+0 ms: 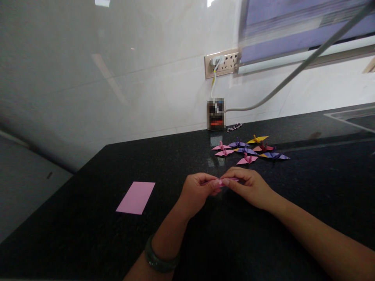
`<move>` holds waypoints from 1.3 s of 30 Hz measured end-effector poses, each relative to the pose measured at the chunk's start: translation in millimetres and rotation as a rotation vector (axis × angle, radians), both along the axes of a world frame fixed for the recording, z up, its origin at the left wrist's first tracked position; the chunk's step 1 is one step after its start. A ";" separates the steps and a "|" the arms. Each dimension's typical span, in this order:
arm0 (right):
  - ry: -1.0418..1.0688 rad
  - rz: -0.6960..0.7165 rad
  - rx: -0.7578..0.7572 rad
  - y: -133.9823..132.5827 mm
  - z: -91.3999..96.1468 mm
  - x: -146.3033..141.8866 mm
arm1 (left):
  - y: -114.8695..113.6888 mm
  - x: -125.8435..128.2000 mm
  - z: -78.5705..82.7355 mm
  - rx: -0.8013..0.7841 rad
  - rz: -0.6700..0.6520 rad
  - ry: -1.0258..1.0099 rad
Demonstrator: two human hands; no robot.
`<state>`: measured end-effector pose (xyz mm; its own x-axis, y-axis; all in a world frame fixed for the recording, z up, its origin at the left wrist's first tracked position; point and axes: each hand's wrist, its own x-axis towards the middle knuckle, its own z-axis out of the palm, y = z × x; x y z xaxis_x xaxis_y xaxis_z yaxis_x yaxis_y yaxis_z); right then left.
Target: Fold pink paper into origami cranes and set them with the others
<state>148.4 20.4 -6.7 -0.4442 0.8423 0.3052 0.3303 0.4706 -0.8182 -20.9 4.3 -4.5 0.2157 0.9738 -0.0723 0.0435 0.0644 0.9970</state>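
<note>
Both hands meet over the black counter (pixel 88 234) and pinch a small folded piece of pink paper (pixel 227 180) between them. My left hand (pixel 197 191) grips its left end with closed fingers; a dark green bangle (pixel 159 259) circles that wrist. My right hand (pixel 249 185) pinches the right end, fingers pressed together. Most of the folded paper is hidden by the fingers. A flat pink sheet (pixel 136 198) lies on the counter to the left of my hands.
Several folded paper cranes (pixel 249 150) in pink, purple, yellow and red lie behind my hands. A small blurred object (pixel 216 114) stands against the wall, wired to a wall socket (pixel 222 64). A grey cable (pixel 293 76) crosses the wall.
</note>
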 end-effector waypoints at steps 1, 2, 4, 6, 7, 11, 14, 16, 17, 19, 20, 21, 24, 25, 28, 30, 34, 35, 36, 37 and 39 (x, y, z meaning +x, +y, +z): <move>-0.003 0.000 -0.019 0.0 -0.7 -0.2 | -0.1 0.3 -0.1 -0.016 -0.003 0.001; -0.004 0.001 -0.035 0.1 -1.4 -0.3 | -0.2 0.5 -0.2 -0.030 -0.007 0.000; -0.005 0.002 -0.052 0.3 -2.4 -0.6 | 0.1 0.7 -0.9 -0.045 -0.015 -0.002; -0.009 0.001 -0.057 0.5 -2.8 -0.7 | 0.6 0.5 -1.8 -0.048 -0.019 -0.004; -0.010 0.001 -0.057 0.6 -2.8 -0.8 | 0.9 0.3 -2.4 -0.048 -0.019 -0.004; -0.016 -0.003 -0.049 0.9 -2.0 -0.4 | 1.4 -0.1 -4.0 -0.049 -0.018 0.000; -0.013 -0.004 -0.034 1.2 -1.9 -0.2 | 1.2 0.5 -4.2 -0.048 -0.008 0.012; -0.010 0.000 -0.022 1.3 -2.2 -0.1 | 0.9 0.9 -3.9 -0.039 -0.004 0.021; -0.010 0.003 -0.015 1.3 -2.2 0.0 | 0.8 1.1 -3.7 -0.034 -0.004 0.026; -0.011 0.006 -0.002 1.0 -2.0 -0.1 | 0.6 1.2 -3.3 -0.019 -0.006 0.037; -0.010 0.006 0.004 0.7 -1.7 -0.1 | 0.5 1.2 -3.0 -0.010 -0.005 0.045; -0.009 0.006 0.008 0.4 -1.3 -0.3 | 0.4 1.2 -2.6 0.001 -0.004 0.056; 0.001 0.012 0.013 -0.5 -0.2 -0.8 | 0.0 1.3 -1.1 0.042 0.004 0.103; 0.002 0.015 0.015 -0.7 0.0 -1.0 | -0.2 1.4 -0.4 0.057 0.003 0.123; -0.014 0.018 0.021 -1.2 -0.5 -1.2 | -1.7 1.6 1.3 0.117 0.002 0.190; -0.034 0.015 0.018 -1.5 -1.5 -1.3 | -3.1 1.4 1.8 0.149 0.002 0.227; -0.076 0.027 0.007 -2.3 -1.3 -1.9 | -5.5 0.3 0.5 0.212 -0.005 0.291; -0.084 0.031 0.012 -2.7 -0.5 -2.0 | -5.8 -0.1 0.2 0.239 -0.004 0.317; -0.088 0.036 0.020 -3.1 0.5 -2.1 | -6.2 -0.4 0.1 0.268 -0.001 0.346; -0.089 0.042 0.030 -3.7 1.6 -2.1 | -6.5 -0.7 0.3 0.293 0.003 0.370; -0.072 0.056 0.049 -4.7 3.7 -1.9 | -7.0 -0.7 1.4 0.322 0.005 0.392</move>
<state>146.5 15.8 -3.0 -0.5128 0.8002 0.3109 0.3592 0.5289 -0.7689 -21.6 -2.7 -3.1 0.2274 0.9611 0.1570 0.4188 -0.2421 0.8752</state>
